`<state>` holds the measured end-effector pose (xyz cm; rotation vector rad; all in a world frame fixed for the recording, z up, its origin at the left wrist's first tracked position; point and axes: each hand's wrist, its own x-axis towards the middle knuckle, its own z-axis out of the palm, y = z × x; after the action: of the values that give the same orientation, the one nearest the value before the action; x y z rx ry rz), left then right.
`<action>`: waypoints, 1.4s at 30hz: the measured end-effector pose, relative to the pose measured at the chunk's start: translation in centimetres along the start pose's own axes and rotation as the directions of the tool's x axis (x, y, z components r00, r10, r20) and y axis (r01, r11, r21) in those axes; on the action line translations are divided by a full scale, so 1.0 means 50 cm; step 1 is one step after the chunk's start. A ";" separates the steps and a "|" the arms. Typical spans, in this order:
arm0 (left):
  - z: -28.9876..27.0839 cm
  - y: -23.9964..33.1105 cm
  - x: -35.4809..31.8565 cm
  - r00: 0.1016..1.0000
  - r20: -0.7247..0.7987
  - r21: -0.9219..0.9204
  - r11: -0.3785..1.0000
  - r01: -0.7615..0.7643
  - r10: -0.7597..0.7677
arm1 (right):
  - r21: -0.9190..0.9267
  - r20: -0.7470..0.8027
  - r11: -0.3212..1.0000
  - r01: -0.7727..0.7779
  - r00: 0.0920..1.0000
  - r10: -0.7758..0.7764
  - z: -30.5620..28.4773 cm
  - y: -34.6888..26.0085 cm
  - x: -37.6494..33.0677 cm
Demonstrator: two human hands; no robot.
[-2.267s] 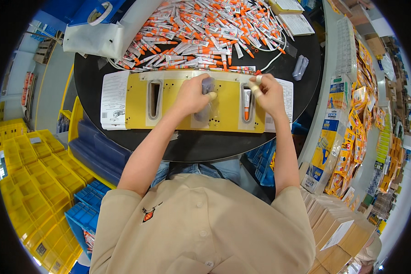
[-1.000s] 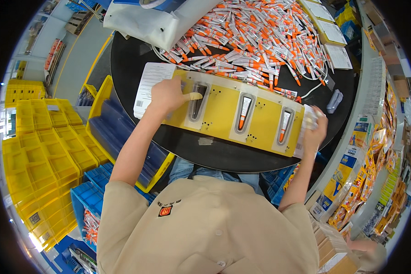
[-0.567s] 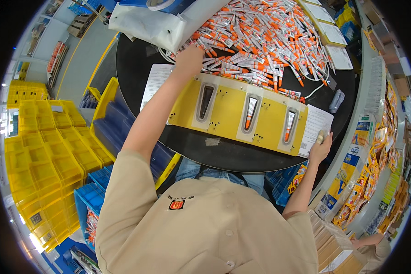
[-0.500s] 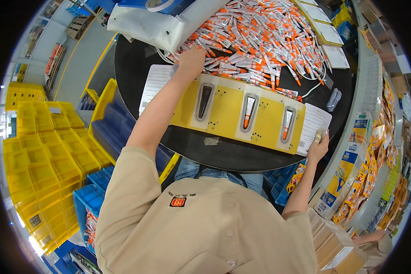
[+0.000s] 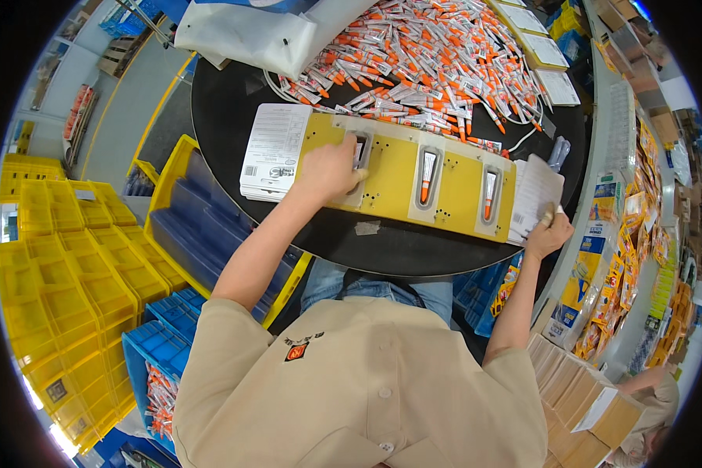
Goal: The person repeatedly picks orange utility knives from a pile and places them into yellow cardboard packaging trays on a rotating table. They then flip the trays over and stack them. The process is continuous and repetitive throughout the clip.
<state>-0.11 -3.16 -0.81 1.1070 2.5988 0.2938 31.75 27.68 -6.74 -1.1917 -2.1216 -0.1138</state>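
A long yellow board with three clear-rimmed slots lies across the round black table. My left hand is at its leftmost slot, fingers closed; the white end of a small tube shows beside them, the rest hidden by the hand. A white tube with an orange cap lies in the middle slot, another orange-capped tube in the right one. At the board's right end my right hand pinches the edge of a printed card, whose outer side bends up.
Beyond the board spreads a large heap of orange-capped tubes. Printed cards are stacked at the board's left end. A white plastic bag lies at the far left. Yellow crates stand left; hanging packages line the right.
My left hand has come back from the heap to the left slot, with a tube at its fingers. My right hand has lifted the outer side of the card.
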 end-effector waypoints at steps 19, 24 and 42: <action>-0.201 -0.142 -0.083 0.957 -0.164 -0.147 0.965 0.218 -0.241 | 0.643 0.339 0.716 -0.272 0.939 0.052 -0.030 -0.307 -0.075; -0.060 -0.074 -0.049 0.972 -0.121 -0.063 0.978 0.197 -0.203 | -0.036 0.575 0.999 0.036 0.818 -0.009 -0.039 -0.241 -0.130; -0.004 0.123 -0.022 0.929 0.214 -0.005 0.951 -0.309 0.303 | -0.117 0.253 0.635 -0.764 0.595 0.763 0.243 0.276 -0.085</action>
<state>4.64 0.20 1.46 1.4708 2.2473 0.1920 37.62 37.28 -21.93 -2.1228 -1.6172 0.4841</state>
